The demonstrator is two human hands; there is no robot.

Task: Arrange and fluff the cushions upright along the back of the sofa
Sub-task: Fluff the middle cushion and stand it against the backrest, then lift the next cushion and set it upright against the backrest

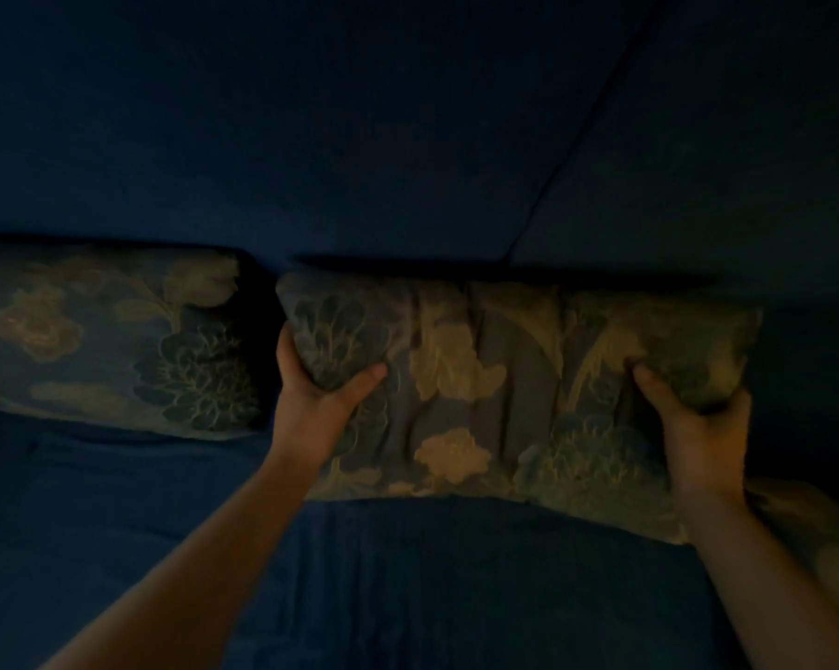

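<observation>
Two bare forearms reach up from the bottom edge over the dark blue sofa seat (408, 587), one to each end of the middle cushion (480, 379). Left hand (318, 394) clamps the cushion's left end, thumb pressed into the front face and the fingers (286, 350) wrapped round the side edge. Right hand (698, 427) grips the right end in the same way, thumb dug into the front, the rest curled under and behind the corner, so both hands are closed on the cushion. It stands upright on the seat, its top edge against the sofa back (359, 137), just below a seam in the backrest. Its cover is a muted grey-blue woven fabric with pale tan blossoms and dark green leafy sprays, and the squeeze from both ends has thrown the middle into deep vertical folds. A second cushion (108, 336) of the same floral cloth stands to the left, also against the back, with a narrow dark gap between the two. At the lower right edge a bit of a third cushion (814, 534) shows, lying low behind the right forearm; its pose is unclear. Light is dim, and colours read murky.
</observation>
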